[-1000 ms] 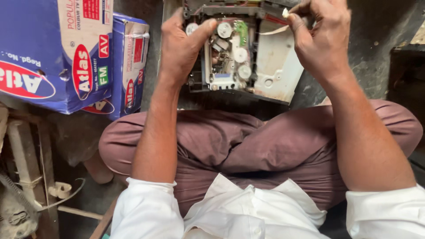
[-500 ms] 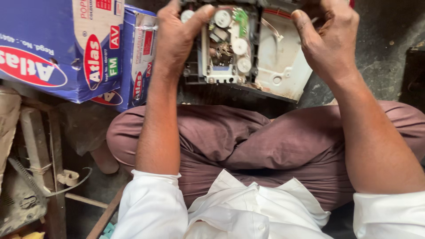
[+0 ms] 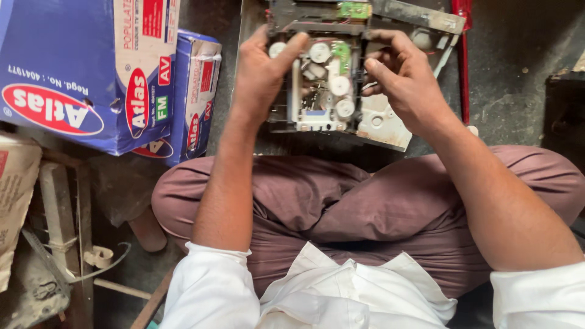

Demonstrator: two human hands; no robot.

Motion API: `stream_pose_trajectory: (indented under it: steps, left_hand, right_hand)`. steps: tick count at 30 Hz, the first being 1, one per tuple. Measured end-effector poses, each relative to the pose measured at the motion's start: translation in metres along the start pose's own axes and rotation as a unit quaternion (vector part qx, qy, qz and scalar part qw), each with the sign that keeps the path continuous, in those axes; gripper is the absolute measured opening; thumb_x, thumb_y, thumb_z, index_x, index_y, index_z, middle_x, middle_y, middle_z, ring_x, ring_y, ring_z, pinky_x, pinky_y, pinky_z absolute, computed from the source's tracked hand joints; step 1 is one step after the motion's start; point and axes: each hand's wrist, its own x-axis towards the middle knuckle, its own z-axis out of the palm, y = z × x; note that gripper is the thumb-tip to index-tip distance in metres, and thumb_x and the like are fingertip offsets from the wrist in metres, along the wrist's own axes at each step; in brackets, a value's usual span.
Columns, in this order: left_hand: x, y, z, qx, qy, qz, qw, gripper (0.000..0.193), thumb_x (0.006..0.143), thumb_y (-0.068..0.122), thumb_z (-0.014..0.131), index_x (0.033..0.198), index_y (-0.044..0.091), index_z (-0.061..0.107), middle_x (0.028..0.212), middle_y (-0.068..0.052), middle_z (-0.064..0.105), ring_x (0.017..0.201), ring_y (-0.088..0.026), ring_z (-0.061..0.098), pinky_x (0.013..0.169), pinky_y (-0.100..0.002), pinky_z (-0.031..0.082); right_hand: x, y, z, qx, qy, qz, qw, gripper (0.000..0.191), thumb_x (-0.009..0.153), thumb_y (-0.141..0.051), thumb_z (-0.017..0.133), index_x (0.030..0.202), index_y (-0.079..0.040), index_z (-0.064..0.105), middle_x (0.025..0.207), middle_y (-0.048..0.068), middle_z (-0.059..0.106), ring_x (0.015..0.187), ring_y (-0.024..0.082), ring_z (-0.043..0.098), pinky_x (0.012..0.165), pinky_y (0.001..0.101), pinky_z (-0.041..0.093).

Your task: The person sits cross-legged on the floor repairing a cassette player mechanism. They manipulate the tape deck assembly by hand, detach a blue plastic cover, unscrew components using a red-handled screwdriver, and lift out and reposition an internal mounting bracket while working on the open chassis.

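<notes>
Tape-deck mechanism [image 3: 323, 85] held over crossed legs.
Left hand [image 3: 259, 76] fingers clasping its edge; right hand [image 3: 405, 85] fingertips curled, pinching its right side.

Soft, even daylight from above, faint shadows, sharp focus throughout, slight wide-angle stretch at the edges

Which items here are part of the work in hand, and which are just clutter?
In hand:
- mechanism with white gears, held by left hand and right hand
- grey metal chassis plate under it

Lying about:
- large blue carton
- smaller blue carton
- red rod
- wooden frame
- sack
</notes>
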Motion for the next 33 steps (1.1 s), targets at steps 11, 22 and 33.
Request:
stream_pose_trajectory:
  steps: [11, 22, 33]
  left_hand:
    - [0.005, 0.006, 0.003, -0.042, -0.100, -0.010, 0.994, 0.038, 0.097, 0.031, 0.075, 0.122, 0.004, 0.066, 0.097, -0.005, 0.073, 0.071, -0.010, 0.069, 0.055, -0.027, 0.061]
    - [0.005, 0.007, 0.003, -0.029, -0.099, -0.004, 0.995, 0.036, 0.096, 0.030, 0.074, 0.121, 0.005, 0.067, 0.096, -0.004, 0.073, 0.074, -0.008, 0.070, 0.057, -0.027, 0.062]
    - [0.019, -0.011, -0.014, 0.084, -0.081, 0.049, 0.992, 0.041, 0.106, 0.044, 0.068, 0.117, 0.004, 0.069, 0.106, -0.003, 0.072, 0.100, -0.009, 0.062, 0.089, -0.027, 0.054]
  right_hand:
    - [0.007, -0.009, -0.017, -0.116, 0.069, -0.110, 0.985, 0.038, 0.107, -0.004, 0.063, 0.143, -0.003, 0.053, 0.129, 0.002, 0.067, 0.106, 0.008, 0.066, 0.081, 0.0252, 0.062]
    - [0.011, -0.002, -0.024, -0.122, 0.073, -0.127, 0.982, 0.009, 0.111, -0.005, 0.066, 0.118, 0.001, 0.064, 0.108, 0.003, 0.071, 0.098, 0.008, 0.069, 0.088, 0.0273, 0.064]
    - [0.013, -0.004, -0.016, -0.168, 0.078, -0.140, 0.973, 0.011, 0.111, -0.008, 0.069, 0.117, 0.001, 0.067, 0.100, 0.002, 0.071, 0.089, 0.007, 0.066, 0.082, 0.0236, 0.057]
